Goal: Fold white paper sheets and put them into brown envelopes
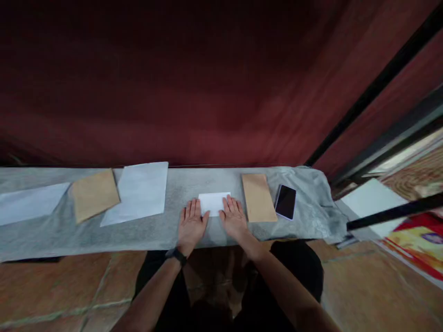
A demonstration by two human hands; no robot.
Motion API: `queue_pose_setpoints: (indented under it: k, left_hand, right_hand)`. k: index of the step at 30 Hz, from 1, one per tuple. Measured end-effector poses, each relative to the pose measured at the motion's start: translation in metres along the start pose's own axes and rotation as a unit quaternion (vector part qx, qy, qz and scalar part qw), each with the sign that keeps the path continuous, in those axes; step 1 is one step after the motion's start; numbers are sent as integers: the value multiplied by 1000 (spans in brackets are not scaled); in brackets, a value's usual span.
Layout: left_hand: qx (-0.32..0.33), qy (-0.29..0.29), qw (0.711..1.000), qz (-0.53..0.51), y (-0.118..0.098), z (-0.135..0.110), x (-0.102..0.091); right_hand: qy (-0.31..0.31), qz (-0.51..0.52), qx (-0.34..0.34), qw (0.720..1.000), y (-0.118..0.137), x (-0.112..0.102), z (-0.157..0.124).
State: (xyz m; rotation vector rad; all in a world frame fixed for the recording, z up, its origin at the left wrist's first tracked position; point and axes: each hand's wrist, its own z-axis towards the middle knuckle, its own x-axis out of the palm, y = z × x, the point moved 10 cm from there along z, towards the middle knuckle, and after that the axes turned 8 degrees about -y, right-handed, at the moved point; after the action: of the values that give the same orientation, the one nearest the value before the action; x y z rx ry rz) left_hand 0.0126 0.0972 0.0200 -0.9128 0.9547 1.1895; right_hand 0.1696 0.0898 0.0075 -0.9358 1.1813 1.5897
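Note:
Both my hands lie flat on a small folded white paper (pixel 213 202) in the middle of a low surface covered with grey cloth (pixel 145 233). My left hand (pixel 191 224) rests on the paper's left edge with fingers stretched out; a black watch sits on that wrist. My right hand (pixel 234 217) presses the paper's right edge, fingers also spread. Just right of my right hand lies a brown envelope (pixel 258 197), and beyond it a dark phone (pixel 285 201).
To the left lie a white sheet (pixel 140 192), another brown envelope (pixel 94 194) and a further white sheet (pixel 29 201). A dark red curtain (pixel 194 92) hangs behind. White paper (pixel 372 199), a black bar (pixel 394 213) and colourful printed material (pixel 418 244) are at the right. Tiled floor below.

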Motion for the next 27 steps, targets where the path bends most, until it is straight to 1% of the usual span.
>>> queue_pose_setpoints:
  k: [8, 12, 19, 23, 27]
  left_hand:
    - [-15, 16, 1000, -7, 3, -1, 4]
    - [-21, 29, 999, -7, 3, 0, 5]
    - [-17, 34, 999, -12, 2, 1, 4]
    - [-13, 41, 999, -7, 2, 0, 4]
    - [-7, 36, 999, 1, 1, 0, 0]
  right_hand:
    - [-15, -4, 15, 1000, -3, 1, 0]
    - [-21, -14, 11, 1000, -3, 3, 0]
    - [-25, -42, 8, 999, -3, 3, 0]
    - [-37, -50, 4, 998, -1, 0, 0]
    - [-52, -57, 3, 997, 1, -4, 0]
